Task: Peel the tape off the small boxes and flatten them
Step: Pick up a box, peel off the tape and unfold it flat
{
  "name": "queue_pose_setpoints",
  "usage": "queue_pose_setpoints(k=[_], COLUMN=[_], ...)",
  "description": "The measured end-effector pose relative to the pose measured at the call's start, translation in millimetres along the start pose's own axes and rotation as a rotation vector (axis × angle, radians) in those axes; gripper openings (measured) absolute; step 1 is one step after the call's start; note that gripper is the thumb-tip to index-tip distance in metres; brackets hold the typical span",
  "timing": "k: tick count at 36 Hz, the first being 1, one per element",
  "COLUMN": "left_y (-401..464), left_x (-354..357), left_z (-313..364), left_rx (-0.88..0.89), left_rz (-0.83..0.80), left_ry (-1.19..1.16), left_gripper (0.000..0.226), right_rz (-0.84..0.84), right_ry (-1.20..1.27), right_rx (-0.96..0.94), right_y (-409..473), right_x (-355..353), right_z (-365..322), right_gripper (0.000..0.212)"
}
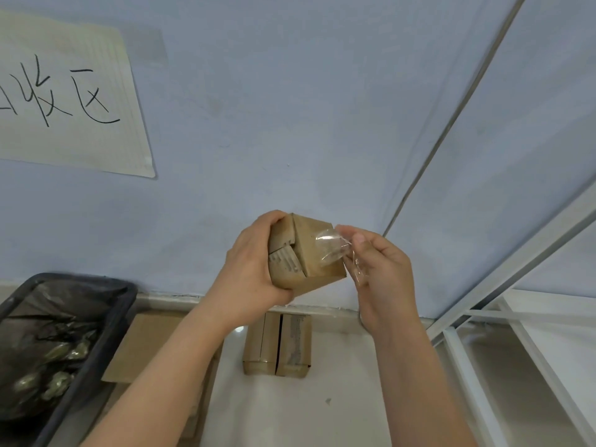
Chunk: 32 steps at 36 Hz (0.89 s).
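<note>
Now the left hand [248, 269] grips a small cardboard box [306, 253] and holds it up in the air in front of a pale blue wall [290, 108]. Its fingers curl over the top edge of the box and its thumb goes under the bottom edge. The box is tilted, with one corner pointing up, and the flaps on its left face are partly open.

The right hand [383, 272] is just beside the right face of the box. Its thumb and fingers pinch a strip of clear tape [338, 250]. One end of the tape is on the box face, the other end is crumpled in the fingers.

Below the hands, a second small box [277, 343] lies on the white floor [290, 411], close to the bottom edge of the wall. A flat piece of cardboard [142, 346] lies on the floor to the left of it, partly hidden by the left arm. At the left edge of the floor stands a dark bin [96, 346] with a black bag inside; the things in it are not clear. A paper sheet [64, 95] with handwritten characters hangs on the wall at the upper left. White metal frames [483, 317] stand at the right.
</note>
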<state>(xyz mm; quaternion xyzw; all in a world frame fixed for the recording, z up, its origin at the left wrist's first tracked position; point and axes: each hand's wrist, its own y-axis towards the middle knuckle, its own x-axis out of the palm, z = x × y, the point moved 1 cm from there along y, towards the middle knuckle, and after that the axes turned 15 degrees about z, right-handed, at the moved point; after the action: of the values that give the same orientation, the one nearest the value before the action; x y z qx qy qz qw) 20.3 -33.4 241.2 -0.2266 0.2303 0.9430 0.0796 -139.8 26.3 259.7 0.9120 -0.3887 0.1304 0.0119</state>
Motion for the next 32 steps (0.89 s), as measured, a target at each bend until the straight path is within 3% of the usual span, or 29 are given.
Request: queue_pose_setpoints(k=[6,9,15,21,24,27,29,32], left_y=[-1.8,0.1,-0.1,-1.1,-0.4,0.1,0.0,-1.2], left_x=[-3.3,-7.4,-3.6,0.6,0.5,-1.1,-0.9,-0.1], left_z=[-0.1,-6.3,-9.9,-7.6,-5.2,0.5,3.7,4.6], left_rx=[0.028,0.001,-0.031,-0.015,-0.015,-0.009,-0.012,-0.029], left_rz=[0.038,0.010,-0.002,0.042,0.068,0.092,0.092,0.033], left_ry=[0.092,0.048,-0.054,-0.130,-0.202,-0.281,-0.311,-0.354], left_gripper=[0.092,0.092,0.100,0.104,0.101,0.096,0.096,0.094], right_rz=[0.112,0.119,0.178,0.171,0.168,0.182,0.066,-0.145], right_ry=[0.354,0.435,0.125,0.028,-0.104,-0.305,-0.413,-0.476], right_rx=[0.256,0.221,0.037,0.035,0.034,-0.108,-0.206,-0.194], right_y=[5.1,10.4,9.0,9.9,7.0,4.5,2.1,-1.5], right_x=[-3.5,-8.7,-7.4,-9.4,-9.3,-8.5,-6.2,-2.5], right_z=[-3.5,-9.7,-11.1,-14.3,-17.0,-14.5,-10.5,-7.0], right_gripper=[0.014,0.018,0.035,0.023,0.041,0.041,0.042,0.048])
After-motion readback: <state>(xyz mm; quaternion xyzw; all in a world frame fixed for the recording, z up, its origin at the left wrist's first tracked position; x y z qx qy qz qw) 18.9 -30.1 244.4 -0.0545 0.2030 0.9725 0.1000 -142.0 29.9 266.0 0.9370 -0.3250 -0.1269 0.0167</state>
